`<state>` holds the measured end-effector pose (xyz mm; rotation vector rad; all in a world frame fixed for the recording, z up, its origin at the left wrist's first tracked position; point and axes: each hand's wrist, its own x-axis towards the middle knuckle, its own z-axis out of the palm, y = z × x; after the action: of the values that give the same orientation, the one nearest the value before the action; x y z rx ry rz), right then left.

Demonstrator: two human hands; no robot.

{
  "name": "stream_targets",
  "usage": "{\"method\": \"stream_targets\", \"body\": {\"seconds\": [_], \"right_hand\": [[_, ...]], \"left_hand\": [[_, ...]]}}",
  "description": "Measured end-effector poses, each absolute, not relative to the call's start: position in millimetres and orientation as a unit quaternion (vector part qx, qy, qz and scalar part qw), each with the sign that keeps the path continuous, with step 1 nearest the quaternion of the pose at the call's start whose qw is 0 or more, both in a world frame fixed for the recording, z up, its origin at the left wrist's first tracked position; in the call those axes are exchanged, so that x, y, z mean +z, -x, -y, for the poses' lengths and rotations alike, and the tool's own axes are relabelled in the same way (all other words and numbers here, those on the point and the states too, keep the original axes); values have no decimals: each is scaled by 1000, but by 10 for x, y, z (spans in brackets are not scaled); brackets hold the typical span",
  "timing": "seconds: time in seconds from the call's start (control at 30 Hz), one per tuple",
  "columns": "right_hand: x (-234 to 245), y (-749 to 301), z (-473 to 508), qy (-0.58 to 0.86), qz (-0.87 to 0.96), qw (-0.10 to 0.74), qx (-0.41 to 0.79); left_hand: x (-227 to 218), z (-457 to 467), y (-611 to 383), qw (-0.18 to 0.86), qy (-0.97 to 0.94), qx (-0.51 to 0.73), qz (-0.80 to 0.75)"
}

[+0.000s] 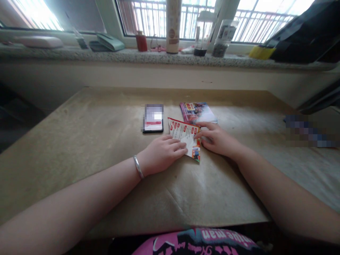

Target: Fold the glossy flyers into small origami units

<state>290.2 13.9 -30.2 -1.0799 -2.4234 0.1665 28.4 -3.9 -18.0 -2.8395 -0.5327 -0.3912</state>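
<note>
A printed leaflet (187,137) folded into a triangle lies on the table, white with red labels, a red top edge and a colourful right side. Across its lower left part rests my left hand (165,152), palm down with the fingers stretched out; a silver bracelet circles that wrist. My right hand (214,139) touches the leaflet's right edge, its fingers apart and slightly bent. One fingertip lies on the paper, and the index finger reaches the upper right corner. Just behind that hand is a stack of colourful leaflets (198,112), partly covered by the fingers.
A phone (153,118) with a blurred screen lies left of the leaflet. The table (92,148) has a brown cover. At the far right is a blurred item (309,131). Along the windowsill (148,58) stand a red bottle (141,41), a tall cylinder (173,28) and clear containers (221,39).
</note>
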Motion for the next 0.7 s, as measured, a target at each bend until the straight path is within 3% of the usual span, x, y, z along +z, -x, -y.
{"method": "stream_targets", "body": {"seconds": [0.7], "right_hand": [[-301, -2874, -155, 344, 898, 265, 69]], "left_hand": [[-201, -28, -226, 53, 964, -165, 203]]}}
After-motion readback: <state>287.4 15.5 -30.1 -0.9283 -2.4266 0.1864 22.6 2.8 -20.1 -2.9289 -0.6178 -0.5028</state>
